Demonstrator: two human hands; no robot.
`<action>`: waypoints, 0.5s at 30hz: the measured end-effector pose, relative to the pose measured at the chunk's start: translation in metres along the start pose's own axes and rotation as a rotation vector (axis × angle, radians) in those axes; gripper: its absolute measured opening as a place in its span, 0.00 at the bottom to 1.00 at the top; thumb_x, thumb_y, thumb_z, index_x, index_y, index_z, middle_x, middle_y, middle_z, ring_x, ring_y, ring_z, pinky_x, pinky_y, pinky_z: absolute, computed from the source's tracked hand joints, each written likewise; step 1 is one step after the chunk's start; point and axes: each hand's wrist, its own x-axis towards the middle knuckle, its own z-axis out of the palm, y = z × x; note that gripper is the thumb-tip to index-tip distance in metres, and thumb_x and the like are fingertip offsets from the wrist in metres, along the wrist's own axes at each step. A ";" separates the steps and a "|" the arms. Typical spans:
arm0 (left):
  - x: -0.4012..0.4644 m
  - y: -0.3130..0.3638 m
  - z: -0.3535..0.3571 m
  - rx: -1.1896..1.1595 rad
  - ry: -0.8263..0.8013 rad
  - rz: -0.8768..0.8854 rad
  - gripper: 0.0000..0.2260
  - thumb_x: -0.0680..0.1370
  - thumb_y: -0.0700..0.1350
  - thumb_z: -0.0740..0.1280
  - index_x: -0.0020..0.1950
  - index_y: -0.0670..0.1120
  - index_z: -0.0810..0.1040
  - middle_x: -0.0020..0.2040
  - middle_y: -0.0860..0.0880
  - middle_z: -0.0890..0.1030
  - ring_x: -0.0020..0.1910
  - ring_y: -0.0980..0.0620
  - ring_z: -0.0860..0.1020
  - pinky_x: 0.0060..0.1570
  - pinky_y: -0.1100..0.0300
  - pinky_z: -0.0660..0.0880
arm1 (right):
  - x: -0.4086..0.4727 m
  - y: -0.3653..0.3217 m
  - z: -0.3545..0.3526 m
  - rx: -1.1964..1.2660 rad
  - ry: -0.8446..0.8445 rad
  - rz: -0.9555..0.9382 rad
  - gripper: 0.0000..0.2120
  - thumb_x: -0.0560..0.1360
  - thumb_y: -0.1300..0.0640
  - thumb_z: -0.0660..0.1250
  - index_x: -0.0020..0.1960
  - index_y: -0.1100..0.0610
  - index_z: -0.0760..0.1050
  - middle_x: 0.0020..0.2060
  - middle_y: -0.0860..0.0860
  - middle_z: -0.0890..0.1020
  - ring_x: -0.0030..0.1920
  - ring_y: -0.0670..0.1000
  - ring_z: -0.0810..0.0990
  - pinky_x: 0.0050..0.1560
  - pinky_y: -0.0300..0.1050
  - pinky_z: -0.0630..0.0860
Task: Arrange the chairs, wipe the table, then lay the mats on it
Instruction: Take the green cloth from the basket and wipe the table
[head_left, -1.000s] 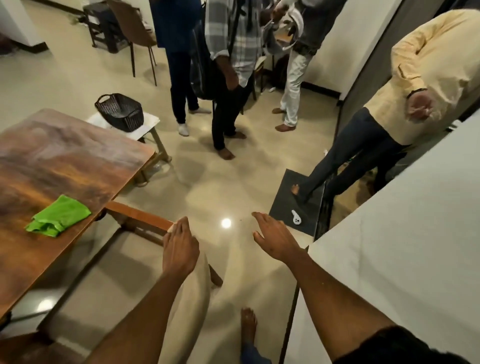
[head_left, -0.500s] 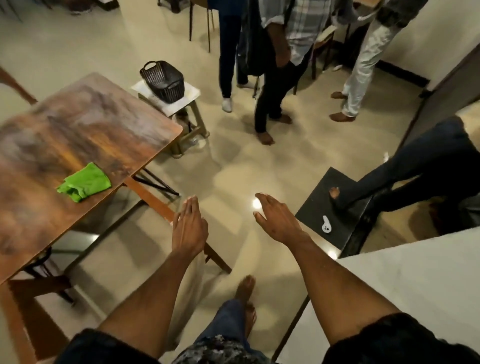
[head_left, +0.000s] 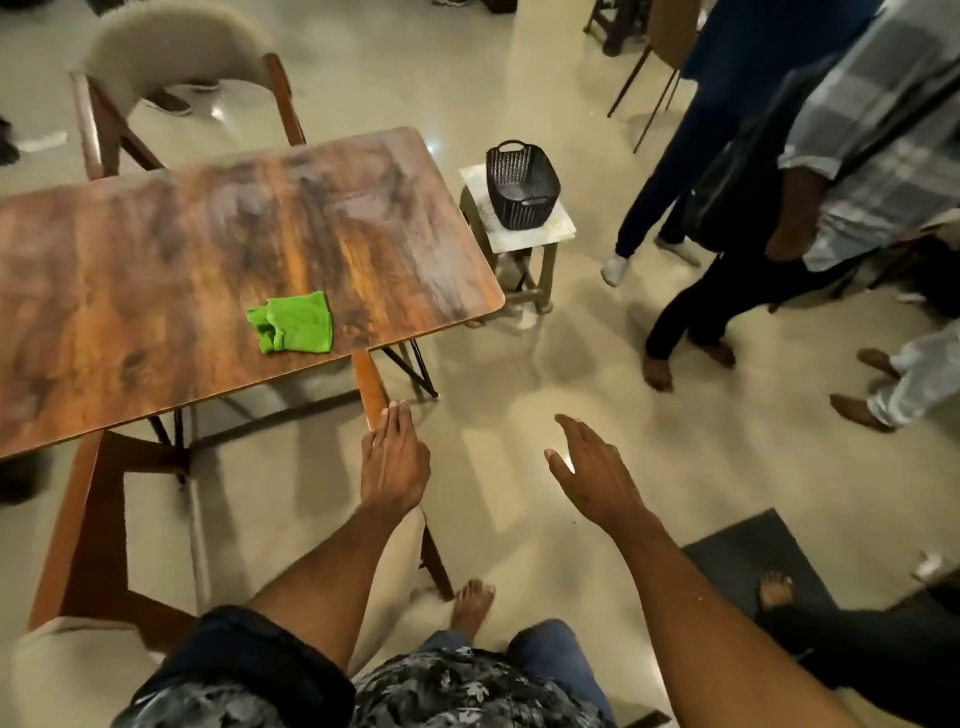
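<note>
A: Right, status on the hands?

B: Both flat, fingers straight, holding nothing. My left hand (head_left: 395, 465) sits over the wooden frame of the near chair (head_left: 373, 387); whether it touches the frame or just hovers, I can't tell. My right hand (head_left: 592, 470) is in the air over the floor, apart from everything.

A: Bench?

B: Wooden bench (head_left: 156, 270) fills the 10 o'clock area of the view. Green cloth (head_left: 293, 322) lies crumpled on it near the edge facing me, at roughly 11 o'clock from my left hand. Nothing else on the top.

A: Chairs?

B: The near chair's seat goes under the bench edge and its padded back is below my left forearm. Second chair (head_left: 176, 62) with a padded curved back stands at the far side, around 11 o'clock.

A: Anything else around?

B: Small stool (head_left: 540, 234) just beside the bench's far right corner, at 12 o'clock, with a black basket (head_left: 522, 184) on it. Several people standing at 1 to 3 o'clock. Dark floor mat (head_left: 748, 561) at 4 o'clock, someone's bare foot on it.
</note>
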 end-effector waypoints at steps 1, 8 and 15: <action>0.007 0.005 -0.001 -0.004 0.007 -0.021 0.31 0.85 0.44 0.59 0.86 0.39 0.53 0.86 0.40 0.57 0.86 0.44 0.55 0.81 0.45 0.58 | 0.014 0.003 -0.006 -0.007 -0.005 -0.023 0.27 0.88 0.47 0.58 0.83 0.56 0.60 0.80 0.53 0.68 0.81 0.54 0.65 0.76 0.54 0.63; 0.057 0.020 0.000 -0.021 0.083 -0.175 0.31 0.85 0.45 0.58 0.86 0.38 0.52 0.86 0.39 0.58 0.86 0.44 0.56 0.82 0.46 0.58 | 0.108 0.027 -0.027 -0.049 -0.115 -0.155 0.27 0.88 0.47 0.58 0.83 0.56 0.60 0.79 0.54 0.69 0.79 0.55 0.67 0.74 0.53 0.64; 0.093 0.038 -0.026 0.020 0.161 -0.303 0.31 0.87 0.46 0.57 0.87 0.39 0.49 0.87 0.42 0.54 0.87 0.45 0.53 0.82 0.48 0.53 | 0.205 0.036 -0.042 -0.044 -0.188 -0.287 0.28 0.88 0.46 0.58 0.85 0.54 0.58 0.83 0.54 0.64 0.84 0.54 0.60 0.79 0.56 0.61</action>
